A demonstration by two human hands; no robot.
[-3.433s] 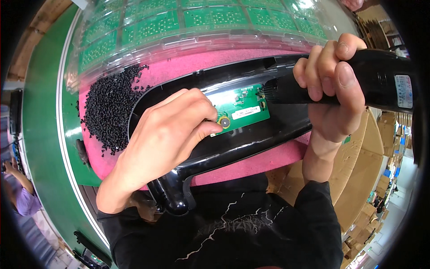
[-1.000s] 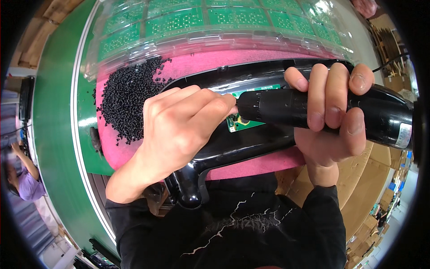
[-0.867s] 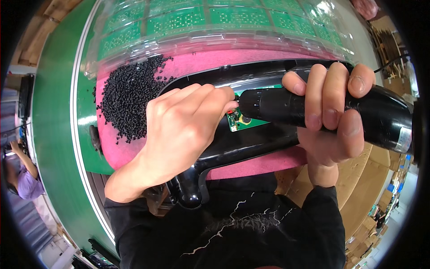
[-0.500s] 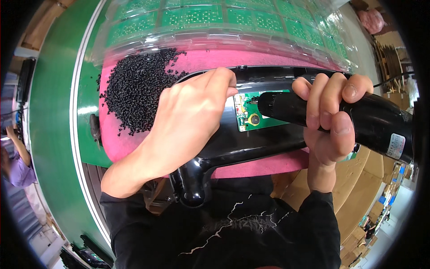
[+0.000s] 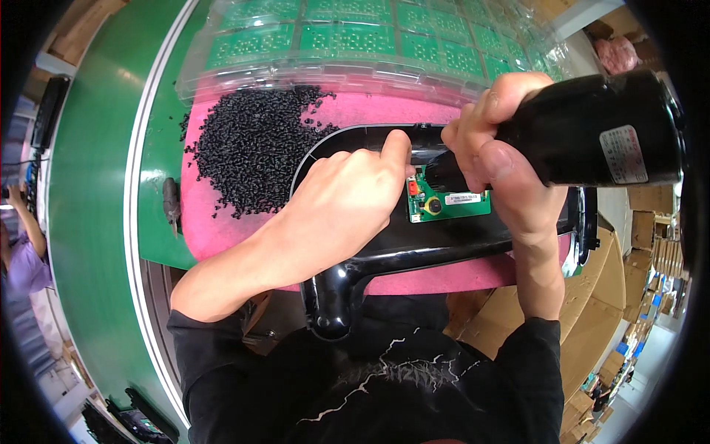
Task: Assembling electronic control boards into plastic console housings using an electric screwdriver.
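A black plastic housing [image 5: 436, 243] lies in front of me with a green circuit board [image 5: 458, 211] inside it. My right hand [image 5: 518, 166] is wrapped round a black electric screwdriver [image 5: 584, 133], whose nose points at the board's upper left part; the bit's tip is hidden. At the board's left edge is my left hand [image 5: 344, 196], its fingers curled together and the index fingertip close to the nose. Whatever those fingers pinch, if anything, is out of sight. A heap of small black screws [image 5: 255, 148] lies left of the housing.
Under the housing and screws is a pink mat [image 5: 203, 240] on a green worktop [image 5: 96, 170]. Clear plastic trays of green circuit boards [image 5: 344, 44] stand at the back. A dark hand tool [image 5: 171, 203] lies left of the mat. Cardboard [image 5: 592, 277] is at the right.
The screwdriver's rear end has swung up and away from me, with my right hand turning along with it. Its nose stays over the board. My left hand keeps by the board's edge.
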